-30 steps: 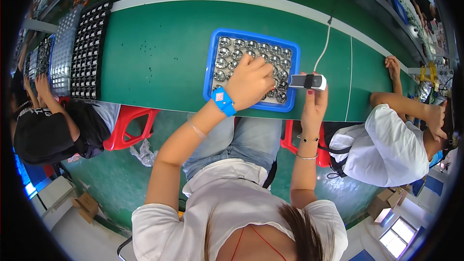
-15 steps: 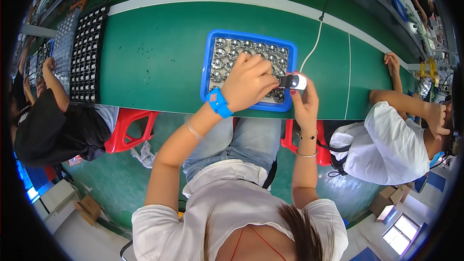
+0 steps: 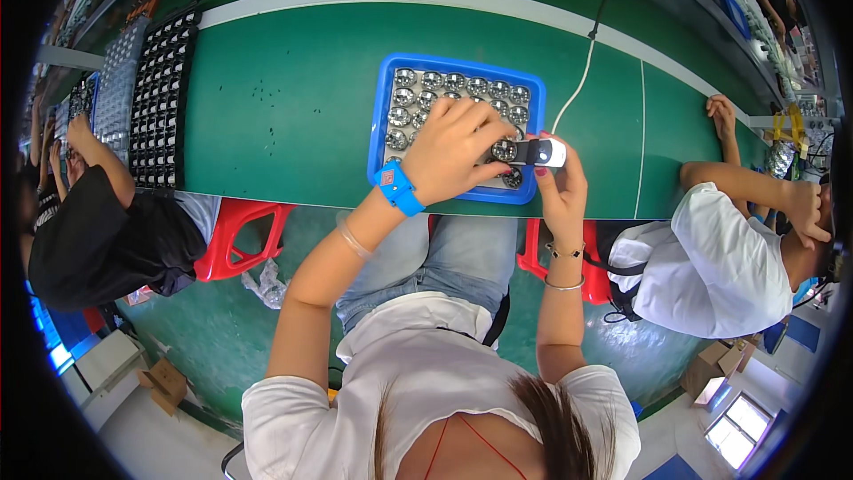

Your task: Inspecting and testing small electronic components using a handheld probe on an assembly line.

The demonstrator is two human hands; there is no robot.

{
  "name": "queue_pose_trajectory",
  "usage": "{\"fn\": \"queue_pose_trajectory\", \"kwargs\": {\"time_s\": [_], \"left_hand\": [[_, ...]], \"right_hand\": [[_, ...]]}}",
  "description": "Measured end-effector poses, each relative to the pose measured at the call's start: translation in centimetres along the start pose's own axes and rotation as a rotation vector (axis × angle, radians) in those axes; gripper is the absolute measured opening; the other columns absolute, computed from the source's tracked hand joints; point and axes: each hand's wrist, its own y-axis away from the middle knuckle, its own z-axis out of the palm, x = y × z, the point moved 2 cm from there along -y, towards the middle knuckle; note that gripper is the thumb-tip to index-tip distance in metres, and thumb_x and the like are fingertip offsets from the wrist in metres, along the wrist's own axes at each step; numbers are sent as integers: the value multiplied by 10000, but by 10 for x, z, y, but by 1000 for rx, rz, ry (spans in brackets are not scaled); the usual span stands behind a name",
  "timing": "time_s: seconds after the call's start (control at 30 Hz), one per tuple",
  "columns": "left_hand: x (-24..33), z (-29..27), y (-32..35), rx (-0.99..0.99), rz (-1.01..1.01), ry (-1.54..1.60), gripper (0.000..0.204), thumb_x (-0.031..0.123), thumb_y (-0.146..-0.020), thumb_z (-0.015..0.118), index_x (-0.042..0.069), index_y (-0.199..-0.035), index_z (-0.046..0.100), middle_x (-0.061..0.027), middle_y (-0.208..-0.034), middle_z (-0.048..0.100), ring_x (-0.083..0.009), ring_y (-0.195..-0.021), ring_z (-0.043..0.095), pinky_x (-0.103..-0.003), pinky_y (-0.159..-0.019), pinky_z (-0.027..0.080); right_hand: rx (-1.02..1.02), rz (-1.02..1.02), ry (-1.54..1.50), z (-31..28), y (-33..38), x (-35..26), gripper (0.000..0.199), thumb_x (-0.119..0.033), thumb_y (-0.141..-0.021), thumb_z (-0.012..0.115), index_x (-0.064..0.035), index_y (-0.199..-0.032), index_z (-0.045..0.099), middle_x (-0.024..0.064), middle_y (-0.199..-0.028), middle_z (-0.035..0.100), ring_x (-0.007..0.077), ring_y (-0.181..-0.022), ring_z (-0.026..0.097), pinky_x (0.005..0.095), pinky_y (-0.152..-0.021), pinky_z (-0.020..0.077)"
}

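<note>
On the green table stands a blue tray (image 3: 455,62) with rows of shiny round metal-looking pieces. My left hand (image 3: 458,147), with a blue watch on its wrist, is over the front of the tray. Its fingers and thumb curl around one shiny round piece (image 3: 504,150). Over the tray's right edge, my right hand (image 3: 566,191) grips a small white and black device (image 3: 546,153) between thumb and fingers. The device's black end points left and meets the piece at my left fingertips; whether they are joined I cannot tell.
A white cord (image 3: 576,93) runs from the table's back toward the device. Black trays (image 3: 162,107) of small white parts stand at the left, with dark specks (image 3: 271,107) scattered nearby. Co-workers sit on both sides, a black sleeve (image 3: 98,231) left and a white shirt (image 3: 720,267) right.
My left fingers have drawn back slightly left and opened somewhat, so the shiny piece at the device's black end now shows. My right hand and the device have shifted barely.
</note>
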Motion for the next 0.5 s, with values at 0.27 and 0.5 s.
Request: {"fn": "queue_pose_trajectory", "kwargs": {"time_s": [0.27, 0.5], "left_hand": [[-6, 4, 3, -138, -145, 391, 456, 119, -747, 731, 69, -1162, 548, -69, -1057, 660, -256, -925, 622, -368, -869, 431], [3, 0, 0, -101, -195, 354, 509, 144, -719, 770, 67, -1163, 533, -81, -1012, 659, -253, -934, 626, -356, -835, 455]], "right_hand": [[131, -2, -260, -1, 2, 3, 396, -182, -963, 528, 29, -1288, 450, 114, -1172, 585, 227, -1139, 540, 341, -982, 400], [100, -10, -100, 9, 4, -3, 334, -89, -891, 611, 29, -1193, 531, 73, -1121, 575, 159, -1054, 527, 289, -937, 401]]}}
